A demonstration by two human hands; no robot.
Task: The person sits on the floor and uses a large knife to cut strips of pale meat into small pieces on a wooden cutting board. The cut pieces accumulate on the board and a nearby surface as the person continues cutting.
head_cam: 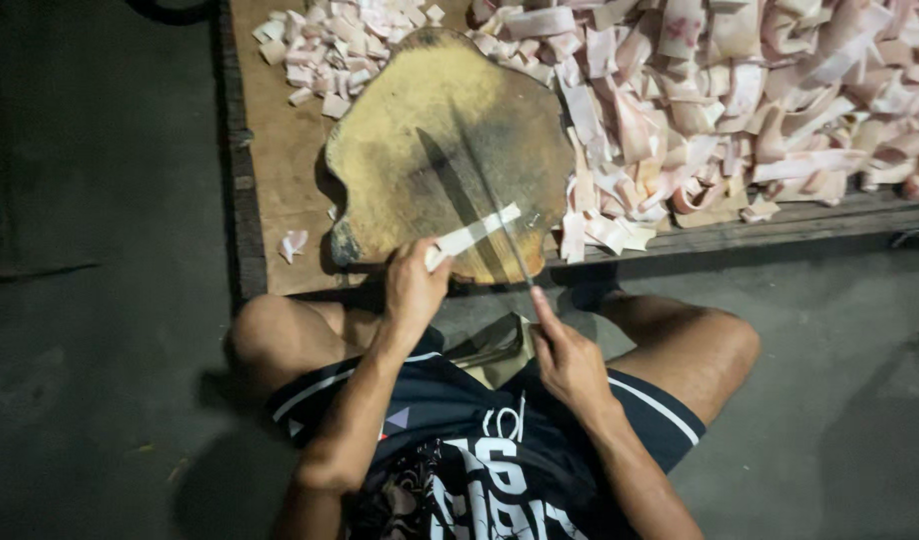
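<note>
The left hand (412, 285) is pinching a pale strip (472, 236) on the round chopping block (400, 140); the right hand (568, 358) is gripping a long knife (495, 205) across it. Small cut pieces (330, 45) are piling behind; the far larger heap of uncut strips (740, 110) is waiting.

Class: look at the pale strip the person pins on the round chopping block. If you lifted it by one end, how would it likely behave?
The strip would probably droop: similar pieces in the big pile curl and fold. It looks thin, so likely light. Its surface seems moist and fatty, so possibly slippery, which may be why the left hand pins one end on the block.
</note>
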